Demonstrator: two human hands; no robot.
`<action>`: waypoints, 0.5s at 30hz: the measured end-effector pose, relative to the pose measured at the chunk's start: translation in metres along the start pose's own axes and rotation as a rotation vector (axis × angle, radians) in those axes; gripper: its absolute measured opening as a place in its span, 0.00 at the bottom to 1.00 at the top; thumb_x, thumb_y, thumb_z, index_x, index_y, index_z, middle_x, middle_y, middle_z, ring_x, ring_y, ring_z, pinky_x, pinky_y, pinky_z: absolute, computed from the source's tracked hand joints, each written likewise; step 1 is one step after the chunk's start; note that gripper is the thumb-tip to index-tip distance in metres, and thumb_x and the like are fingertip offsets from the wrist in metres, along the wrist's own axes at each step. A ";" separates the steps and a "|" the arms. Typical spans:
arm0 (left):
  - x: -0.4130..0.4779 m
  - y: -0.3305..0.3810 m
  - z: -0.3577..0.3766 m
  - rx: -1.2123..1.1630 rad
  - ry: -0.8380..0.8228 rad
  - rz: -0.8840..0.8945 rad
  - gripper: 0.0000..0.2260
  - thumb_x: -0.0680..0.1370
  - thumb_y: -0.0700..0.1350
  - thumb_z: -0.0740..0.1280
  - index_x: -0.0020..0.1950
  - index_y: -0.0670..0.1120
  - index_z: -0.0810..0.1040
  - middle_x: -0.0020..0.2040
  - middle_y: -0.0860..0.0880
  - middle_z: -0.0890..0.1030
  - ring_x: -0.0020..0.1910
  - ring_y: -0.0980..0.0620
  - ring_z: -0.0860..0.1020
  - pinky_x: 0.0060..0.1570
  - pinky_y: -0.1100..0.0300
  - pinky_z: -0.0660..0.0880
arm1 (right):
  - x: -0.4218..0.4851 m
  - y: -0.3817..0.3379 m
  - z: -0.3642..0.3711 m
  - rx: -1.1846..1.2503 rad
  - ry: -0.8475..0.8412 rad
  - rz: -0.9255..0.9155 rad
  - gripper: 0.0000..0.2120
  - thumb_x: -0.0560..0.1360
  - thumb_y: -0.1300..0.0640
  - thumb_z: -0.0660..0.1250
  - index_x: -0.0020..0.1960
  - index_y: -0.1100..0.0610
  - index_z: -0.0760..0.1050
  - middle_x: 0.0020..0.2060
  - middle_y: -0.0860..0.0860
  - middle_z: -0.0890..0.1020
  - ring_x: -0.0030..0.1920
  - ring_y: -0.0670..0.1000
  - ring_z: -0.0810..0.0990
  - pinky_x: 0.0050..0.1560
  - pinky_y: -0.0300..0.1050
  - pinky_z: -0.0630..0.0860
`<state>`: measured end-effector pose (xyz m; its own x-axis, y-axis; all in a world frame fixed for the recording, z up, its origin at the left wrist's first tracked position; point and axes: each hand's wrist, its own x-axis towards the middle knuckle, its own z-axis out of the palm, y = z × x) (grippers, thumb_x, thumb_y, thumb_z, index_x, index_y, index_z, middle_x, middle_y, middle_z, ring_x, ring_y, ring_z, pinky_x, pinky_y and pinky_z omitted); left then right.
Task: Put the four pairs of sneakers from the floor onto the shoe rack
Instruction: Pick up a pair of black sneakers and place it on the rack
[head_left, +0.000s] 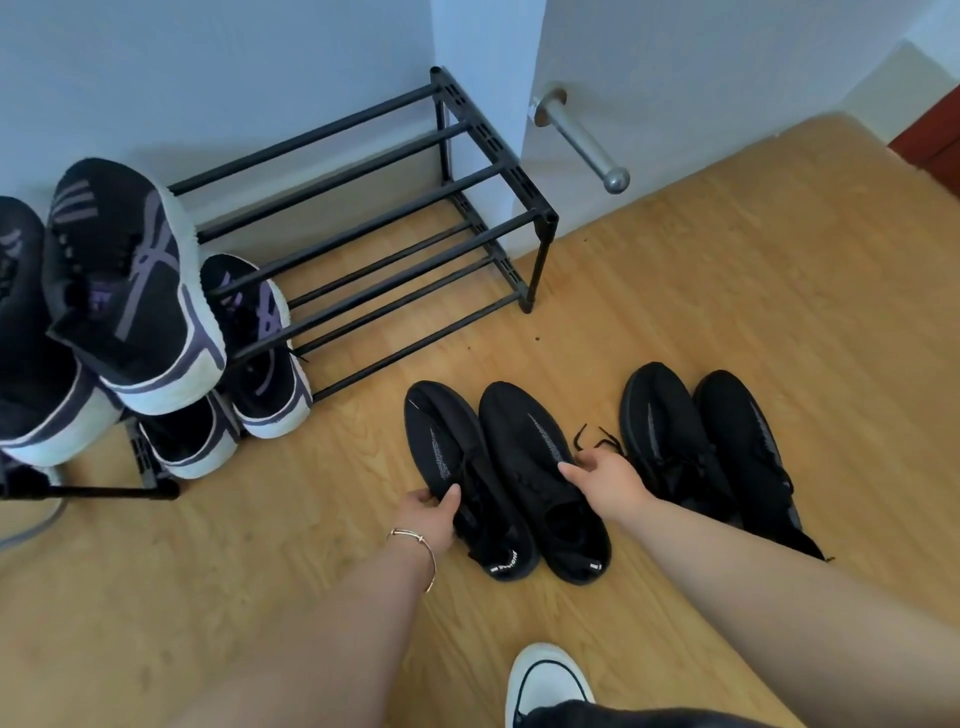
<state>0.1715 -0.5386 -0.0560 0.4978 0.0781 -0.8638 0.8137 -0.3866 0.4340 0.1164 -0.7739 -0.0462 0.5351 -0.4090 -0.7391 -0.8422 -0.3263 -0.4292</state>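
Note:
A black two-tier shoe rack (498, 171) stands against the wall. At its left end sit black-and-purple sneakers with white soles: one pair on the top tier (124, 280) and one pair on the bottom tier (260, 353). Two all-black pairs stand on the wooden floor. My left hand (428, 512) grips the left side of the near pair's left shoe (457, 467). My right hand (605, 475) grips the right side of that pair's right shoe (540, 483). The second black pair (711, 441) stands just to the right, untouched.
A metal door stopper (587, 140) juts from the white wall right of the rack. My own white-toed shoe (545, 680) is at the bottom edge. A grey cable (36, 525) curls on the floor at the far left.

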 end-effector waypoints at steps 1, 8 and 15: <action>0.004 -0.002 0.000 0.021 -0.009 0.004 0.24 0.75 0.55 0.70 0.64 0.42 0.72 0.51 0.42 0.83 0.43 0.43 0.84 0.46 0.52 0.82 | 0.001 0.001 0.000 0.004 0.000 -0.002 0.26 0.79 0.46 0.68 0.72 0.59 0.73 0.59 0.51 0.82 0.65 0.56 0.78 0.66 0.51 0.74; 0.005 -0.002 -0.003 -0.040 0.006 0.074 0.20 0.77 0.52 0.69 0.64 0.44 0.72 0.58 0.43 0.82 0.54 0.41 0.82 0.58 0.45 0.78 | -0.004 0.005 0.000 0.008 0.044 -0.048 0.25 0.78 0.45 0.69 0.69 0.59 0.76 0.62 0.53 0.81 0.62 0.54 0.78 0.60 0.47 0.73; 0.003 0.008 -0.035 -0.127 0.014 0.148 0.16 0.76 0.54 0.70 0.59 0.50 0.72 0.49 0.47 0.84 0.43 0.49 0.84 0.44 0.55 0.83 | -0.001 -0.028 -0.005 0.180 0.098 -0.121 0.18 0.77 0.44 0.70 0.60 0.56 0.83 0.48 0.46 0.84 0.49 0.48 0.82 0.52 0.46 0.78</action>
<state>0.1902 -0.5090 -0.0460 0.6182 0.0417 -0.7849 0.7622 -0.2757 0.5857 0.1395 -0.7688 -0.0304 0.6297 -0.4593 -0.6265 -0.7647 -0.2243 -0.6041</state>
